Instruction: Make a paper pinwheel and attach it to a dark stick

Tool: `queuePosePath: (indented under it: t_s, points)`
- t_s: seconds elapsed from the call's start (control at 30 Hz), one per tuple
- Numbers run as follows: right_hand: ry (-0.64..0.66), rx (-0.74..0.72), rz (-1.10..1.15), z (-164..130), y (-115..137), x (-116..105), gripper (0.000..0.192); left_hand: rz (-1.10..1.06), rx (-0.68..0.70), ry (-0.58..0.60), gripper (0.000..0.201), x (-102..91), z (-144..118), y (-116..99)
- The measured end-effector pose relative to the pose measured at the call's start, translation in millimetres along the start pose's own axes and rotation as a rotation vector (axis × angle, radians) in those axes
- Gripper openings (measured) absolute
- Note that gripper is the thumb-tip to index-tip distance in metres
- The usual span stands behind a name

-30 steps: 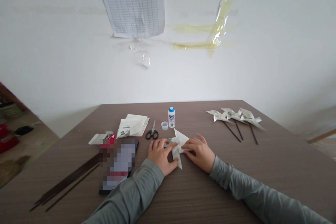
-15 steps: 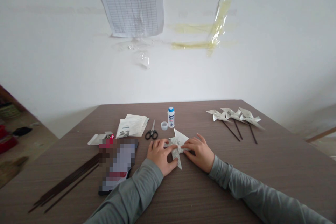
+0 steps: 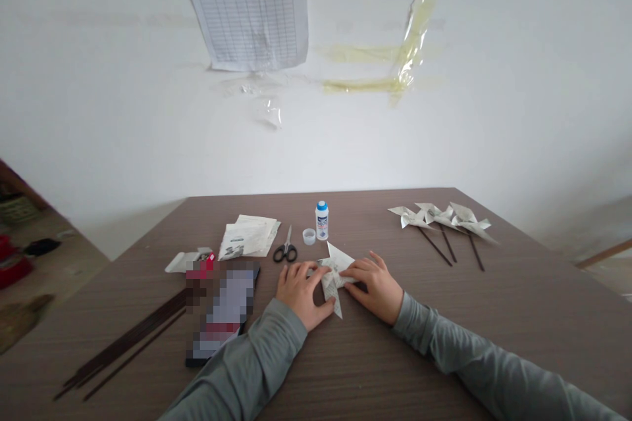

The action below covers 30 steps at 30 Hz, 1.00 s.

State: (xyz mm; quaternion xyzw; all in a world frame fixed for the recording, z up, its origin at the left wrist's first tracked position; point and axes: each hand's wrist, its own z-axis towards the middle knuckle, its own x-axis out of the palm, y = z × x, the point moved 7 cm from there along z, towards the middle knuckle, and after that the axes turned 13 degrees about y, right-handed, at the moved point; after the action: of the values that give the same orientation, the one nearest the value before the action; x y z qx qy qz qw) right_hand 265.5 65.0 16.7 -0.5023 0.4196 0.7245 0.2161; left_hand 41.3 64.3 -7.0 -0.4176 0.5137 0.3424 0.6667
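Note:
A folded pinwheel (image 3: 334, 296) of printed paper lies on the table between my hands, its points turned out like blades. From the left, my left hand (image 3: 302, 293) holds it down, the thumb by the lower blade and the index finger near the centre. My right hand (image 3: 378, 286) pinches the right side, fingertips pressed close to the middle. The hands partly cover the side blades. Just beyond stands a white bottle (image 3: 322, 222) with a blue top, beside a small translucent cap (image 3: 309, 237). Black-handled scissors (image 3: 285, 251) lie past my left hand.
Paper sheets (image 3: 247, 238) are stacked at the back left, near a small opened box (image 3: 180, 262). A blurred-out flat object (image 3: 222, 316) and several dark thin sticks (image 3: 131, 329) lie at left. Three pinwheels on sticks (image 3: 434, 214) rest at the back right.
My left index finger has shifted slightly inward and up, over the pinwheel's centre. The right hand stays almost where it was; the surrounding things are unmoved.

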Motion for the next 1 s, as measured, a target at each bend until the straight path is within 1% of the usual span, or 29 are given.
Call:
queuePosePath:
  t_s: [0.17, 0.3, 0.37, 0.47, 0.57, 0.63, 0.73, 0.9, 1.0]
  points:
    - [-0.002, 0.003, -0.024, 4.5, 4.8, 3.6, 0.032, -0.021, 0.002, 0.006, 0.067, 0.7, 0.3, 1.9]
    - [-0.026, 0.03, -0.077, 9.8, 6.0, 9.6, 0.027, -0.03, 0.005, -0.003, 0.066, -0.6, 0.0, 1.8]
    - [-0.013, 0.027, -0.097, 11.1, 7.3, 10.1, 0.027, -0.032, 0.002, -0.008, 0.065, -0.8, -0.7, 0.8]
    - [0.016, -0.004, -0.098, 10.7, 10.6, 5.3, 0.03, -0.025, -0.006, -0.059, 0.06, -2.0, -2.0, -1.2]
    - [0.041, -0.003, -0.108, 9.8, 11.5, 0.7, 0.031, -0.029, -0.002, -0.096, 0.055, -0.1, -1.0, -1.9]
    - [0.055, 0.006, -0.115, 9.7, 11.0, 0.4, 0.031, -0.032, -0.007, -0.092, 0.055, 2.7, 1.0, -0.4]
    - [0.039, 0.003, -0.104, 9.4, 10.5, 0.2, 0.029, -0.025, -0.024, -0.083, 0.058, 3.2, 2.8, 2.9]
    - [0.047, 0.005, -0.111, 8.9, 9.5, 2.2, 0.03, -0.041, 0.019, 0.002, 0.059, -3.8, 1.2, 5.8]
    - [0.039, -0.009, -0.114, 8.5, 7.7, 5.5, 0.03, -0.047, 0.04, 0.019, 0.059, -6.3, -0.2, 9.1]
